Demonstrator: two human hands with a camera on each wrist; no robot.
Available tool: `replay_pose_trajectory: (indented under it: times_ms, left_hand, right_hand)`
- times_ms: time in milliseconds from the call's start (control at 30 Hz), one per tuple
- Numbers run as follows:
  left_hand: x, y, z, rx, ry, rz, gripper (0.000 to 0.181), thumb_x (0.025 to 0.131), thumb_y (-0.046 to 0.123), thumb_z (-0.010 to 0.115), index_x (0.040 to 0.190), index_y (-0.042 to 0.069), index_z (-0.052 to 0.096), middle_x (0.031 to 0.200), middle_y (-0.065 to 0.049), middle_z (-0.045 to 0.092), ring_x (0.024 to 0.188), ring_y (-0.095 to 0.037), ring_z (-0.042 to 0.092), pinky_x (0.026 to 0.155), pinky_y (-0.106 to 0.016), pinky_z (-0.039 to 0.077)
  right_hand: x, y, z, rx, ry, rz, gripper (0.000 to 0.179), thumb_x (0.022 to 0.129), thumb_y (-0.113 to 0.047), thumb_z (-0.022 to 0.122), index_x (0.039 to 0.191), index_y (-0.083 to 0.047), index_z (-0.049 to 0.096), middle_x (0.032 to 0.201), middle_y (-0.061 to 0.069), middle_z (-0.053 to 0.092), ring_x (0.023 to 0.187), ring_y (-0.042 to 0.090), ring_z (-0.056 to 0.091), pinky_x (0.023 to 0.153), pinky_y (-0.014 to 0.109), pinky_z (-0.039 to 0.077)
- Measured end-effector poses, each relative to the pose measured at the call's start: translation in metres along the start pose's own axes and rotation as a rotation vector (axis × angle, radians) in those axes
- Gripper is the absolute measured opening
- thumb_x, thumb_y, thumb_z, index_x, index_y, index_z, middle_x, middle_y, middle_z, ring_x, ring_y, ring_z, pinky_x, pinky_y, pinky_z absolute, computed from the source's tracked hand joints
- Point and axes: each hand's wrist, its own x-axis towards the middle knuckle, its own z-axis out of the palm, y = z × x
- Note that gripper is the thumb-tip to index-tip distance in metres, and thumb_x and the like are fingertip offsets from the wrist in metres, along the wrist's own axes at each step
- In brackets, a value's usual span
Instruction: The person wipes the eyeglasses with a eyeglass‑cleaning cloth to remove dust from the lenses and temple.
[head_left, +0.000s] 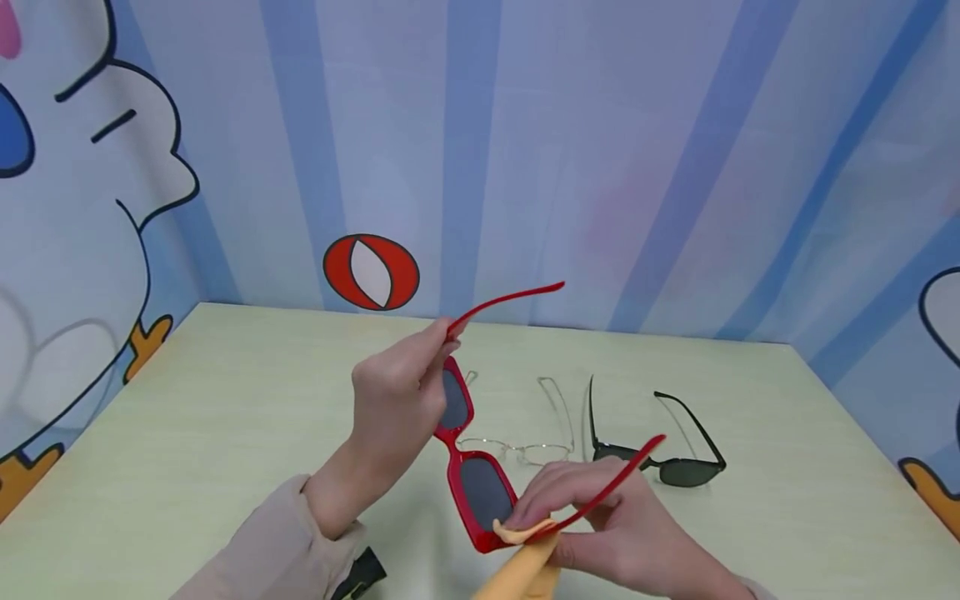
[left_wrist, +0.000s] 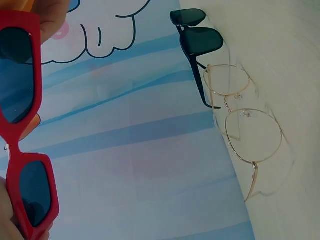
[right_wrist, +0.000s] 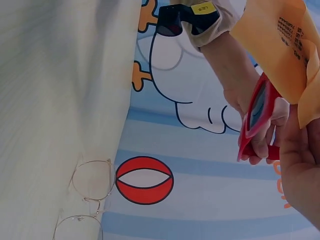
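Note:
Red-framed sunglasses (head_left: 483, 487) with dark lenses are held tilted above the table, their temples unfolded. My left hand (head_left: 401, 400) grips them at the upper end, near the hinge of one temple. At the lower end, my right hand (head_left: 611, 517) pinches an orange cleaning cloth (head_left: 525, 571) around the other temple close to its hinge. Dark printed text shows on the hanging cloth (right_wrist: 285, 45) in the right wrist view. Both lenses (left_wrist: 32, 192) face the left wrist camera.
Thin gold-rimmed eyeglasses (head_left: 543, 452) lie on the pale table (head_left: 247, 400) behind the hands. Black sunglasses (head_left: 686, 472) rest to their right, temples unfolded. A striped blue backdrop (head_left: 525, 167) with cartoon figures rises behind the table. A black wrist device (right_wrist: 192, 17) sits at the left sleeve.

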Motion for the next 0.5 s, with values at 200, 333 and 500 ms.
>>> replay_pose_trajectory:
  times_ms: [200, 333, 500]
  left_hand:
    - [-0.004, -0.003, -0.001, 0.050, -0.026, 0.037, 0.033, 0.071, -0.005, 0.077, 0.102, -0.006, 0.066, 0.084, -0.015, 0.070, 0.073, -0.026, 0.068, 0.063, -0.034, 0.056]
    - [-0.006, -0.005, -0.003, 0.069, -0.046, 0.046, 0.033, 0.071, -0.006, 0.077, 0.101, -0.004, 0.066, 0.083, -0.014, 0.070, 0.070, -0.024, 0.068, 0.058, -0.031, 0.055]
    - [-0.008, -0.008, -0.001, 0.044, -0.065, 0.068, 0.031, 0.070, -0.007, 0.077, 0.099, -0.002, 0.065, 0.081, -0.012, 0.070, 0.064, -0.022, 0.066, 0.053, -0.027, 0.053]
  right_hand:
    - [-0.005, -0.002, 0.000, 0.045, 0.018, -0.031, 0.033, 0.077, 0.020, 0.061, 0.103, 0.001, 0.068, 0.094, 0.015, 0.067, 0.090, 0.027, 0.062, 0.077, 0.036, 0.053]
    - [-0.006, -0.005, -0.003, 0.102, 0.033, -0.059, 0.036, 0.076, 0.024, 0.058, 0.103, 0.002, 0.068, 0.094, 0.015, 0.068, 0.088, 0.029, 0.062, 0.074, 0.038, 0.054]
    - [-0.010, -0.011, -0.009, 0.182, 0.075, -0.051, 0.039, 0.076, 0.026, 0.055, 0.102, 0.001, 0.069, 0.095, 0.012, 0.069, 0.088, 0.027, 0.062, 0.072, 0.038, 0.054]
